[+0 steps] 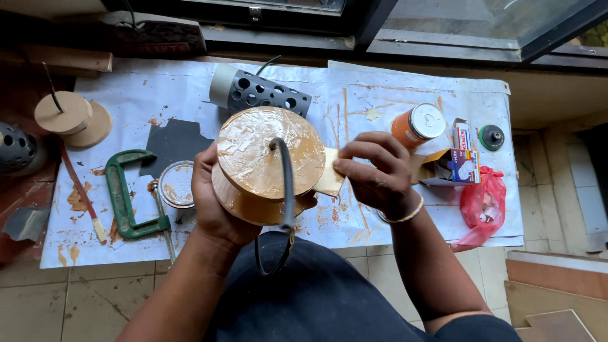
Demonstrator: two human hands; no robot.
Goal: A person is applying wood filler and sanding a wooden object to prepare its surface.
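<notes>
Your left hand [212, 193] is clamped around the stacked round wooden discs [266, 161], holding them above the near edge of the counter [380, 215]. A grey cable [286, 183] arches over the top disc. Your right hand [373, 171] pinches a small flat wooden piece [330, 180] against the discs' right side. A green clamp [123, 193] lies toward the counter's left edge.

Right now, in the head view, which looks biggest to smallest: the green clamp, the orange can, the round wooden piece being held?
1. Round wooden piece, though it is nearest the camera, which inflates it.
2. Green clamp.
3. Orange can.
</notes>
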